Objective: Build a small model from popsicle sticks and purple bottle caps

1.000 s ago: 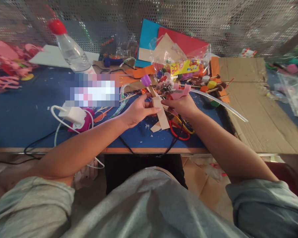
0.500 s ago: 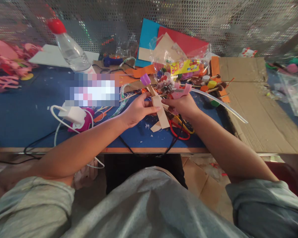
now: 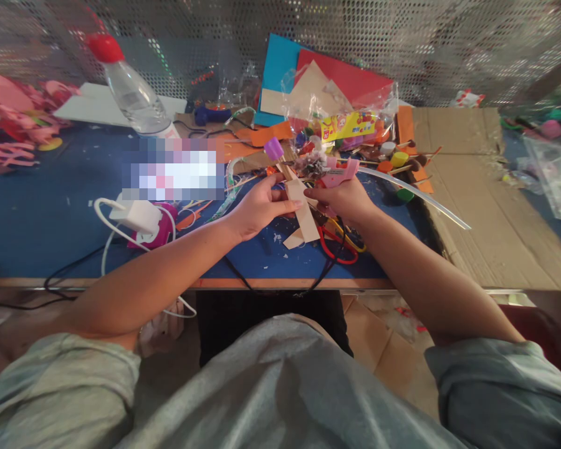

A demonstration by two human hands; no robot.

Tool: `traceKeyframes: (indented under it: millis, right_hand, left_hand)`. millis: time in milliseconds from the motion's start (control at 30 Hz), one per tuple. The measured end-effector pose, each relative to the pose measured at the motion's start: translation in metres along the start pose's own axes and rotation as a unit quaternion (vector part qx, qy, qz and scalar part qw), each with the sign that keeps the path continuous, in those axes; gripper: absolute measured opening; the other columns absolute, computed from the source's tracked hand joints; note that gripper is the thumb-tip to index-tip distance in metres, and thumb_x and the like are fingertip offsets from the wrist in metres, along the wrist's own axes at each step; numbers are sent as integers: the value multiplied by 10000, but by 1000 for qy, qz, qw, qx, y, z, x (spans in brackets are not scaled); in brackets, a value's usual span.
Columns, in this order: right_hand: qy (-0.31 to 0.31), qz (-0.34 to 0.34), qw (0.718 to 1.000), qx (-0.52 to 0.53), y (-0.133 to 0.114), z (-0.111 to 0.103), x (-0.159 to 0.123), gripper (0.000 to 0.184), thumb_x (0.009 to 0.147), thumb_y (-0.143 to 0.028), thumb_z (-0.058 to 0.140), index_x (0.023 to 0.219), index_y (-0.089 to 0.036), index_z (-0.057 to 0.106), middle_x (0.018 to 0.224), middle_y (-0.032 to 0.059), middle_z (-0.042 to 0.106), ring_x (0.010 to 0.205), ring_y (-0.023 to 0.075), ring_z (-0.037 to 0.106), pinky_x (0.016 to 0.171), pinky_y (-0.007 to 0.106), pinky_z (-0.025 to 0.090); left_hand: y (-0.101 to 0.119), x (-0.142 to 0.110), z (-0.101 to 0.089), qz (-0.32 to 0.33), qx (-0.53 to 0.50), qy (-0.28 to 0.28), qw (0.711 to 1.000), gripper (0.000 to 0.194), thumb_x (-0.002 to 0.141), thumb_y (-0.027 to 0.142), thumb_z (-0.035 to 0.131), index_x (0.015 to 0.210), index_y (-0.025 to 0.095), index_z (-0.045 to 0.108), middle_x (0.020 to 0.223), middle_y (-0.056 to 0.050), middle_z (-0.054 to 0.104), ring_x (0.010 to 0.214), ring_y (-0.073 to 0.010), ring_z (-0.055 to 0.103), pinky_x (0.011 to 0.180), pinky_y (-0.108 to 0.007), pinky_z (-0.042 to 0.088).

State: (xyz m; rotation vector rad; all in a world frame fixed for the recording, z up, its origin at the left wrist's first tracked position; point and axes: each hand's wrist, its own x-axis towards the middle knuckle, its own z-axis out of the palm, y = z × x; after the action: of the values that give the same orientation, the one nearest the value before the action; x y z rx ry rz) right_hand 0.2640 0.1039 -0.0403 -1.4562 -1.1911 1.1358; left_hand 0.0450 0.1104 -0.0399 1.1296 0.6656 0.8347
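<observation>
Beige strip (image 3: 303, 215): held over the tabletop (image 3: 280, 266), behind its front edge, clamped in the fingers of the left hand (image 3: 264, 206), seemingly for steadiness. Pink glue gun (image 3: 340, 174): gripped by the right hand's fingers, clear glue stick (image 3: 421, 194) trailing rightward; front presumably faced the strip.

Clear rod (image 3: 421, 192) slightly farther right

no legible text, the yellow label (image 3: 348, 127) on the plastic bag (image 3: 387, 103) too blurry
</observation>
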Motion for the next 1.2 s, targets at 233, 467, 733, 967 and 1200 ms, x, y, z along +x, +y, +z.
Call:
traceKeyframes:
  millis: [233,467,733,967,1200]
  right_hand:
    - [-13,-5,1000,3,-3,1,-3,502,627,-368,1030,746,-264,554,607,-33,539,508,121,478,398,291,318]
    - [4,1,1000,-5,-3,1,-1,468,658,-323,1013,718,-258,554,588,-32,531,485,115,456,394,295,341]
    - [17,4,1000,4,1,0,1,521,614,-330,1047,694,-262,536,615,-26,548,503,119,469,394,297,356]
    - [20,10,1000,4,-2,1,0,503,649,-260,1017,693,-259,515,615,-34,531,495,106,459,400,289,378]
    - [8,2,1000,-1,-4,2,-2,459,643,-261,1003,713,-249,550,590,-53,534,478,98,468,396,260,366]
  left_hand:
    - [0,0,-1,-3,5,1,1000,710,766,210,1051,1366,187,671,1076,-64,870,1005,-256,870,985,-429,670]
    - [1,-1,0,-1,0,7,1000,702,765,216,1054,1353,194,671,1165,-81,871,1052,-251,863,992,-410,667]
    - [4,-1,1,-1,0,23,1000,682,753,219,1055,1330,190,693,1151,-75,858,1060,-239,827,1017,-416,644]
    - [3,0,1,10,3,30,1000,682,731,246,1067,1298,189,692,1131,-72,859,1055,-245,820,975,-402,651]
    - [1,2,-2,17,3,23,1000,710,715,282,1081,1289,183,677,1146,-86,866,1058,-255,829,962,-401,649]
